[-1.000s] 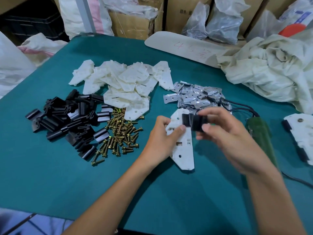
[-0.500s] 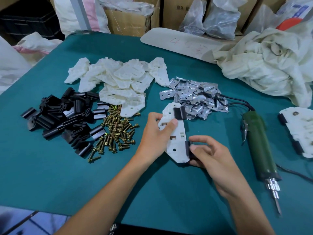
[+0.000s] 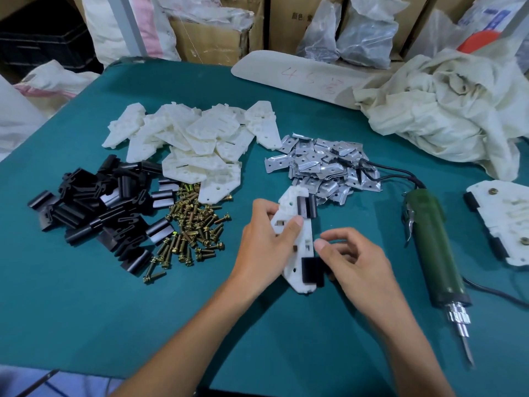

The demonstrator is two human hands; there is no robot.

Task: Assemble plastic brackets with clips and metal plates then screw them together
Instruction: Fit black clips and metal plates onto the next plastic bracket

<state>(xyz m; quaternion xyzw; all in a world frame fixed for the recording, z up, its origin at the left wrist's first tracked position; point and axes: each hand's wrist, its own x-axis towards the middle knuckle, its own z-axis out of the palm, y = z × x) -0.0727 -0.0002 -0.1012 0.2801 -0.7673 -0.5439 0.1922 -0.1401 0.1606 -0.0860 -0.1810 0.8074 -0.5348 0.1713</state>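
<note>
Left hand (image 3: 266,247) holds one bracket (image 3: 288,200) — two clips (image 3: 311,271), seemingly seated

Curled grips: left hand (image 3: 264,247), right hand (image 3: 353,263).

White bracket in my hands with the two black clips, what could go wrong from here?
The lower clip sticks out past the edge of the bracket; if it is not fully seated, it may slip off when the left hand lifts the part. The cord of the screwdriver lies across the metal plates, so picking the tool up could drag plates off the pile.
</note>
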